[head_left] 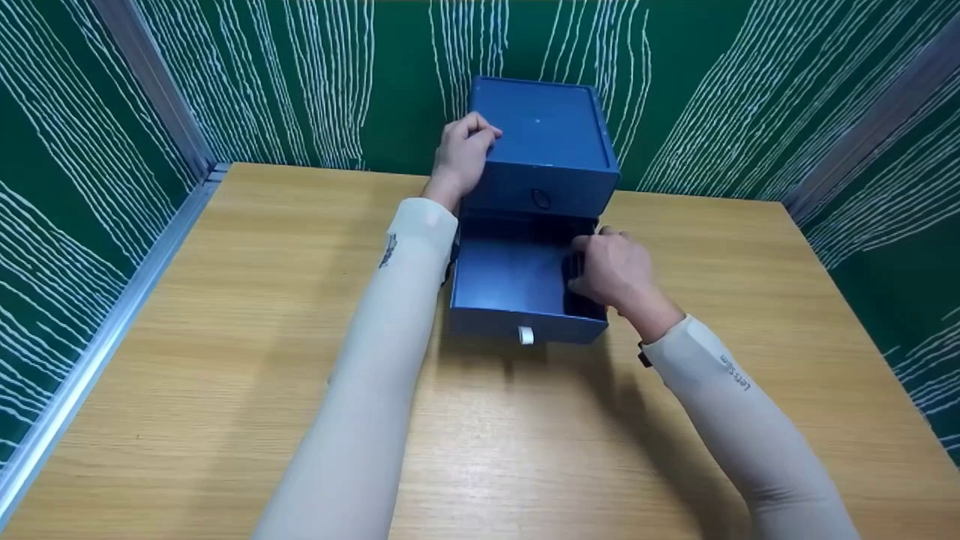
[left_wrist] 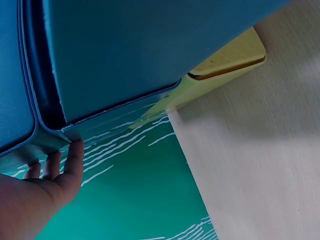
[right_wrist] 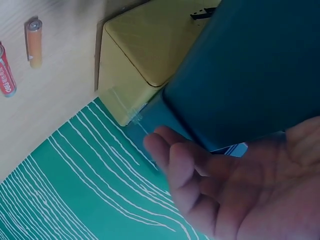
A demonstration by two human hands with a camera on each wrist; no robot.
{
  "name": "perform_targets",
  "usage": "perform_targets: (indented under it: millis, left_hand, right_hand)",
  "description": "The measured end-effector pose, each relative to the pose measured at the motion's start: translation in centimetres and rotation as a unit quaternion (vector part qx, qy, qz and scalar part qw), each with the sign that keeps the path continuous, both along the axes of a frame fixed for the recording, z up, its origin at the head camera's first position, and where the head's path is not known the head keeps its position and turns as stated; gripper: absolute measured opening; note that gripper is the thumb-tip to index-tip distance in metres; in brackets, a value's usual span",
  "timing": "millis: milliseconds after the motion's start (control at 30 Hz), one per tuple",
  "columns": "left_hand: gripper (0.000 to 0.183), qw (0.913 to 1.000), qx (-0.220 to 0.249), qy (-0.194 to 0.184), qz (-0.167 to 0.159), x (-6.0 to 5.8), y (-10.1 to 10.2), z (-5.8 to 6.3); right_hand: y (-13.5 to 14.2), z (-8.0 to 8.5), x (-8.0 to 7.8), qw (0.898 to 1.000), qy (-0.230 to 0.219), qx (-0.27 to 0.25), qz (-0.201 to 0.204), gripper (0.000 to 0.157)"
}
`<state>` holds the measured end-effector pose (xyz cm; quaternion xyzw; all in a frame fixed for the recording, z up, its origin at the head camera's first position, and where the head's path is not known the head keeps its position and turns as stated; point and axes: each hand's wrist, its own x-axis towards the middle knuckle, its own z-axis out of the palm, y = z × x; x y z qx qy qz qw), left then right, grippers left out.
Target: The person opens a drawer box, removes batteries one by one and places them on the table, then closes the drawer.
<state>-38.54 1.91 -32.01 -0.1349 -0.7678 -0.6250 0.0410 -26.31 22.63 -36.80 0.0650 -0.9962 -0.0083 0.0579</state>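
Observation:
A blue drawer cabinet (head_left: 540,124) stands at the back of the table, its lower drawer (head_left: 514,274) pulled out, with a white pull tab (head_left: 526,335) on the front. Over the cabinet's top left edge lies my left hand (head_left: 461,154); in the left wrist view several nearly straight fingers (left_wrist: 74,165) touch the side. My right hand (head_left: 619,266) holds the right wall of the pulled-out drawer, thumb on the inner side. In the right wrist view its other fingers (right_wrist: 182,165) curl outside the wall. The inside of the drawer near that hand is partly hidden.
A yellow box-like unit (right_wrist: 145,45) sits below the blue cabinet. An orange battery (right_wrist: 34,44) and a red one (right_wrist: 6,72) lie on the table (head_left: 300,360) to the right. Green walls with white lines (head_left: 405,82) enclose the back and sides.

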Motion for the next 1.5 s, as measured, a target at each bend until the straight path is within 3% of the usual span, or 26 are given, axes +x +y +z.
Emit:
perform_targets:
  millis: [267, 467, 667, 967, 1067, 1500]
  left_hand:
    - [0.018, 0.9999, 0.0, -0.016, -0.005, 1.8, -0.2, 1.6]
    - [0.019, 1.0, 0.003, -0.006, -0.005, 2.9, -0.2, 2.3]
    - [0.018, 0.9999, 0.007, -0.005, -0.007, 2.7, -0.2, 2.1]
    - [0.02, 1.0, -0.006, -0.006, 0.003, 0.2, 0.0, 0.0]
    - [0.019, 1.0, -0.005, -0.006, 0.006, -0.1, 0.0, -0.2]
    - [0.018, 0.9996, 0.002, -0.027, 0.006, 2.5, -0.2, 2.1]
  right_hand:
    - [0.4, -0.3, 0.1, 0.999, 0.011, -0.043, 0.008, 0.044]
    - [0.5, -0.2, 0.3, 0.997, 0.024, -0.073, 0.015, 0.043]
    - [0.8, -0.2, 0.4, 0.994, 0.041, -0.098, 0.023, 0.044]
    - [1.2, -0.1, 0.8, 0.987, 0.066, -0.146, 0.022, 0.044]
    - [1.3, 0.0, 1.0, 0.985, 0.071, -0.155, 0.024, 0.044]
    - [1.8, 0.2, 1.1, 0.982, 0.072, -0.174, 0.026, 0.043]
